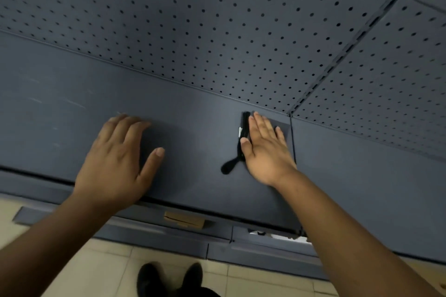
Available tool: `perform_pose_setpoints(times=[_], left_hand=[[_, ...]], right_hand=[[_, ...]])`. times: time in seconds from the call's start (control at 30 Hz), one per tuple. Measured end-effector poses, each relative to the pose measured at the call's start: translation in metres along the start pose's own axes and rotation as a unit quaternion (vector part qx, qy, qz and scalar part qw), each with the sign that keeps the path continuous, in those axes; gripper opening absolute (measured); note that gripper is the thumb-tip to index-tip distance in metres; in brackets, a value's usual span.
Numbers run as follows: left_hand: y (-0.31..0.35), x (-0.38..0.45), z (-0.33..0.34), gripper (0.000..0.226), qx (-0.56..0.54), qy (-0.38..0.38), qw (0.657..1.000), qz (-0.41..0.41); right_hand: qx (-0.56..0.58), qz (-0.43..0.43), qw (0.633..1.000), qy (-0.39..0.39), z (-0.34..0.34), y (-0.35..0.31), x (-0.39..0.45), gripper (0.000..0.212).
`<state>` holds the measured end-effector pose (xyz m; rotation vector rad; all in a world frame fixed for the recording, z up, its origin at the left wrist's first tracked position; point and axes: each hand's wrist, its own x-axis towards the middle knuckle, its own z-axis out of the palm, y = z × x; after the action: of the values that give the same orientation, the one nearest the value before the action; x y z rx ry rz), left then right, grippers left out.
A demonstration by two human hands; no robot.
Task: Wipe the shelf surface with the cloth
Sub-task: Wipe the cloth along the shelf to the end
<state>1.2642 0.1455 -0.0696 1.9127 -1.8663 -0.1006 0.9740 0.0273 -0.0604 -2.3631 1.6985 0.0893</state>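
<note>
a flat, matte blue-grey metal shelf (72, 103) with a few faint pale scuffs runs across the view. the right hand (264, 149) lies palm-down on it, fingers (259, 125) straight and together, pressing a dark cloth (243, 142) flat near the back edge; the cloth's bunched edge and a rounded tail stick out on the thumb side. the left hand (118, 159) rests well apart on the bare shelf, fingers loosely bent, holding nothing. behind stands a pegboard back panel (217, 19) dotted with round holes. below lie cream floor tiles (108, 267), a lower shelf edge carrying a small cardboard box (184, 219), and dark shoes (169, 277).
</note>
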Motion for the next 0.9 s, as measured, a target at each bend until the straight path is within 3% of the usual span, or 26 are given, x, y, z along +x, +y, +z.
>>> perform_pose_setpoints(times=[0.33, 0.7, 0.9], left_hand=[[0.002, -0.001, 0.001, 0.068, 0.004, 0.0, 1.0, -0.02], [-0.005, 0.001, -0.014, 0.072, -0.073, -0.011, 0.997, -0.013], [-0.053, 0.005, -0.033, 0.07, -0.024, 0.005, 0.999, 0.02]], right_hand=[[-0.012, -0.001, 1.0, -0.001, -0.005, 0.002, 0.039, 0.066], [0.008, -0.057, 0.998, -0.001, 0.018, -0.036, -0.083, 0.07], [-0.008, -0.038, 0.999, 0.003, 0.024, -0.052, -0.1, 0.068]])
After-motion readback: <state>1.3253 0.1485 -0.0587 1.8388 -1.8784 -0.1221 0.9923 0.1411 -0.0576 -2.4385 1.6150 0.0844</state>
